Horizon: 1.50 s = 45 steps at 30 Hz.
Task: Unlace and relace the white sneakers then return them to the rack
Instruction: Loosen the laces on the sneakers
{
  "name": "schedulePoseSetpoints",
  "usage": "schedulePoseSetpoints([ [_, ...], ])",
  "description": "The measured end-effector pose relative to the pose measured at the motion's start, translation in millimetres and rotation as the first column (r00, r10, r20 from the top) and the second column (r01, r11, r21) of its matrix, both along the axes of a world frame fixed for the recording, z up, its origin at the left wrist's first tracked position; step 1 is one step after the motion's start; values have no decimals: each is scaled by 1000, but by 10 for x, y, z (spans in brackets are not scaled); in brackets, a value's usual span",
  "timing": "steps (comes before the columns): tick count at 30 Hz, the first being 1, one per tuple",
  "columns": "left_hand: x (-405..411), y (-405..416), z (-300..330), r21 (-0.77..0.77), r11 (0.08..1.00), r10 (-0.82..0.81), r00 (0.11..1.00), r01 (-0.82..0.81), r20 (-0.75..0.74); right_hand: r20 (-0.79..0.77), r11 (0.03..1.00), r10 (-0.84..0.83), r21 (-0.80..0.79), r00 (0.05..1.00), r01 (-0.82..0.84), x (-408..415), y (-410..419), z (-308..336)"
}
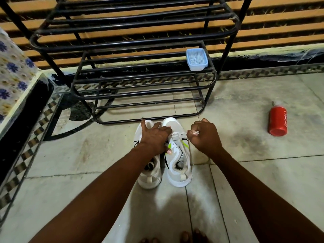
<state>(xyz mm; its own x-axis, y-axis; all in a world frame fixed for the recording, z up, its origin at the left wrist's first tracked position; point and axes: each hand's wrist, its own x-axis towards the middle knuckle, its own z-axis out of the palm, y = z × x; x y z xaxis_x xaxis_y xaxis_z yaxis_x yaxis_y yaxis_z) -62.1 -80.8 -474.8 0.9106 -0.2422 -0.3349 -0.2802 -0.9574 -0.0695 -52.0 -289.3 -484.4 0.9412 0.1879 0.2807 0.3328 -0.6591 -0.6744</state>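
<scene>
While the two white sneakers (164, 153) stand side by side on the floor tiles (245, 172), toes toward the black rack (140, 81) at twelve o'clock, the lacing work looks mid-way at best. The left hand (155, 137) presses spread fingers over the shoes' fronts, thumb hooked near the right shoe's tongue. The right hand (206, 135), at three o'clock of the pair, is curled tight, pinching a white lace (192, 132) end pulled sideways. Whether this is unlacing or relacing, I cannot tell; racking remains. One blue tub (196, 59) sits on the rack, one red bottle (277, 119) lies at two o'clock.
</scene>
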Motion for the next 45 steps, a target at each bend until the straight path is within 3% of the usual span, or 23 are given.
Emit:
schedulePoseSetpoints([
  [5, -7, 18, -23, 6, 1000, -8, 1000, 8, 13, -118, 987, -158, -56, 980, 152, 64, -58, -176],
  [9, 10, 24, -55, 25, 1000, -11, 1000, 11, 10, 45, 942, -259, -208, 965, 263, 262, -312, -141],
  [10, 15, 27, -71, 25, 1000, -9, 1000, 9, 18, 15, 930, -273, -253, 962, 268, 326, -410, -95],
  [13, 11, 29, -70, 7, 1000, -23, 1000, 23, 16, -184, 919, -138, -390, 973, 56, 396, -627, -103],
  [17, 77, 71, -29, -124, 992, -17, 997, 7, -78, -246, 971, -79, -236, 966, 19, 193, -653, -245],
  [20, 189, 135, -31, -223, 975, -18, 996, -2, -90, -195, 996, 15, -87, 981, -32, -35, -534, -413],
  [25, 171, 14, 5, -17, 992, -125, 987, 127, 105, 54, 986, 163, -31, 985, -162, -292, -108, -371],
  [27, 140, -50, -11, 46, 990, -142, 980, 137, 138, 51, 978, 209, -21, 977, -208, -338, 36, -322],
  [31, 147, -70, -114, 87, 994, -83, 987, 71, 137, 64, 977, 161, -153, 985, -150, -438, 130, -463],
  [35, 197, -17, -102, -62, 997, 47, 989, -38, 143, 31, 971, 116, -215, 993, -107, -497, 167, -567],
  [40, 158, -28, -25, -239, 969, 16, 950, 62, 310, 10, 967, 85, -242, 996, -80, -496, 167, -544],
  [43, 120, 16, 23, -455, 887, 114, 918, 78, 380, 9, 962, 82, -263, 997, -77, -501, 141, -529],
  [45, 96, 29, 177, -615, 775, 211, 859, 143, 466, 23, 959, 84, -272, 996, -75, -495, 145, -547],
])
